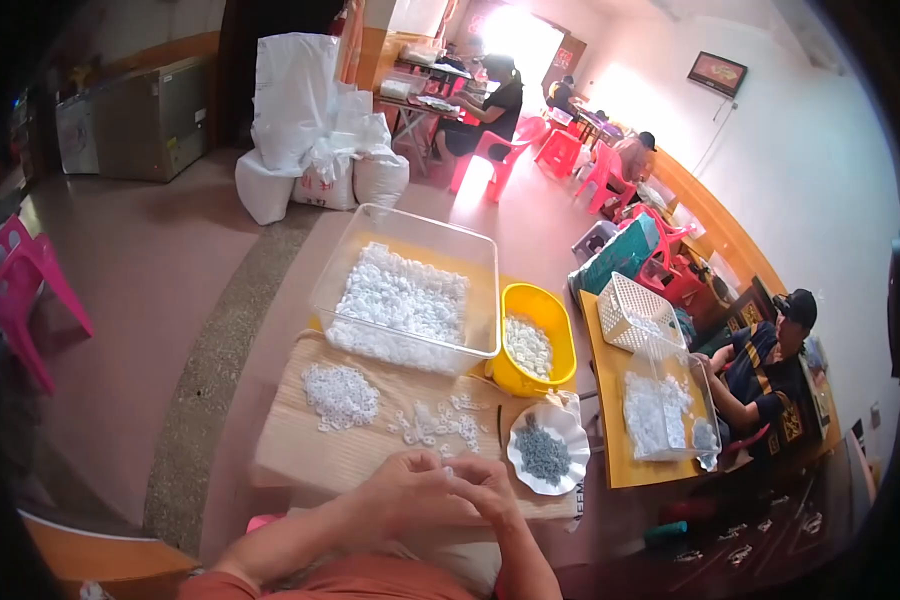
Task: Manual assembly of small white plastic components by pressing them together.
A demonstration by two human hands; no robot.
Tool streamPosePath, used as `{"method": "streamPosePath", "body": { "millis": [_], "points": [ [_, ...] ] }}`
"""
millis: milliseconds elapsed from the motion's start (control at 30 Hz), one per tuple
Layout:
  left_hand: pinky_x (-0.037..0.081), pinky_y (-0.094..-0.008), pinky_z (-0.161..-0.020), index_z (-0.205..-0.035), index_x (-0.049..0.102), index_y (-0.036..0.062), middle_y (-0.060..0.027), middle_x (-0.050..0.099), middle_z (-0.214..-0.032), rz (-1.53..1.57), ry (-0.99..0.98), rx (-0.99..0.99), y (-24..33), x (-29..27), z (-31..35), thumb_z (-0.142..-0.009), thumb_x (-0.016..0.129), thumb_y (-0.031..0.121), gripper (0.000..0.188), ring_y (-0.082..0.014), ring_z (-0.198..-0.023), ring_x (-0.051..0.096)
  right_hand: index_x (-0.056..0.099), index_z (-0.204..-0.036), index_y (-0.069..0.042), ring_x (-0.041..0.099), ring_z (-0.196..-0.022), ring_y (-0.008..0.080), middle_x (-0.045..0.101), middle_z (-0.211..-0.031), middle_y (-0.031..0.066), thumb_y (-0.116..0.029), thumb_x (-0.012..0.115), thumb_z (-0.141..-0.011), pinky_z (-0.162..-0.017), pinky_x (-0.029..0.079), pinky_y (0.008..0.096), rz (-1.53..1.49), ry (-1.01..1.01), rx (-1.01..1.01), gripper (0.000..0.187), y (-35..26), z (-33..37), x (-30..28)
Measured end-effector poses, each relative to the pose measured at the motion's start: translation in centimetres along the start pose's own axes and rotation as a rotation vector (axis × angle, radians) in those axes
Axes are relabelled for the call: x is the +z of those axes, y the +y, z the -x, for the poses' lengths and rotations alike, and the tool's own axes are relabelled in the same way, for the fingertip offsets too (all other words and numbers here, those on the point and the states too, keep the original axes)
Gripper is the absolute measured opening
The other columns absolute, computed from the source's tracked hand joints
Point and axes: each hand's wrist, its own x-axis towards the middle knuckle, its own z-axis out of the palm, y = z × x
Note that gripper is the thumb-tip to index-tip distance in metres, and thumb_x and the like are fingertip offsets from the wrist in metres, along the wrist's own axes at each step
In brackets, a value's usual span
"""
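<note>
My left hand (410,487) and my right hand (487,487) meet over the near edge of the table, fingertips pinched together. A small whitish piece (448,471) shows between them, too small to name. Just beyond lie scattered small white plastic parts (435,424), and to their left a heap of white ring-shaped parts (340,396). Right of my hands sits a white fluted dish (519,476) holding small grey parts (542,455). A thin dark stick (500,425) lies beside the dish.
Behind the heaps stand a clear plastic bin (485,262) of white parts and a yellow tub (566,318) with cream-coloured pieces. At right, another person (755,365) works at a table (610,470) with a white basket (638,312). White sacks (295,110) stand on the floor at far left.
</note>
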Motion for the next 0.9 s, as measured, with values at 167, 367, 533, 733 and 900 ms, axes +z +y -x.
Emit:
{"method": "streamPosePath", "body": {
  "millis": [167, 367, 533, 733, 900],
  "points": [
    [0.054, -0.0269, -0.072, -0.09, 0.058, 0.0036, -0.0062, 0.063, -0.088, 0.066, -0.024, -0.033, 0.1, 0.2, 0.0, -0.089, 0.061, 0.009, 0.007, -0.0155, -0.082, 0.063, 0.062, -0.108, 0.002, 0.063, -0.081, 0.0136, 0.065, -0.09, 0.0056, -0.004, 0.065, -0.086, -0.073, 0.051, 0.0261, -0.078, 0.024, -0.043, 0.023, -0.7, 0.2, 0.3],
    [0.055, -0.0268, -0.071, -0.092, 0.059, 0.004, -0.0067, 0.064, -0.09, 0.085, -0.037, -0.043, 0.5, 0.9, -0.5, -0.09, 0.061, 0.011, 0.008, -0.0156, -0.082, 0.064, 0.062, -0.106, 0.001, 0.063, -0.08, 0.0124, 0.067, -0.089, 0.006, -0.004, 0.065, -0.087, -0.073, 0.052, 0.0254, -0.13, 0.075, -0.066, 0.021, 0.6, 0.1, 0.1],
    [0.054, -0.0263, -0.07, -0.092, 0.059, 0.0038, -0.0054, 0.063, -0.088, 0.109, -0.011, -0.064, 0.1, 0.7, -0.5, -0.09, 0.062, 0.013, 0.01, -0.0143, -0.08, 0.064, 0.062, -0.107, 0.002, 0.062, -0.085, 0.0123, 0.063, -0.093, 0.0043, 0.0, 0.065, -0.085, -0.075, 0.051, 0.0243, -0.079, 0.07, -0.171, 0.023, 1.1, 0.1, 0.1],
    [0.053, -0.0285, -0.077, -0.092, 0.06, 0.0067, -0.0029, 0.061, -0.091, 0.12, -0.046, -0.072, -0.3, 0.5, -0.4, -0.089, 0.063, 0.015, 0.01, -0.0138, -0.086, 0.062, 0.065, -0.101, 0.003, 0.059, -0.081, 0.0118, 0.061, -0.088, 0.0051, 0.001, 0.068, -0.08, -0.071, 0.047, 0.0243, 0.053, 0.134, -0.214, 0.022, 1.6, 0.4, -0.1],
    [0.053, -0.0257, -0.071, -0.092, 0.06, 0.0069, -0.0017, 0.061, -0.089, 0.101, 0.007, -0.114, -0.7, 0.4, -0.4, -0.089, 0.063, 0.016, 0.01, -0.0113, -0.081, 0.06, 0.066, -0.096, 0.002, 0.058, -0.078, 0.0116, 0.062, -0.084, 0.0046, -0.002, 0.067, -0.081, -0.069, 0.047, 0.0251, 0.096, 0.152, -0.216, 0.016, 1.4, 0.4, 0.1]
  ]
}}
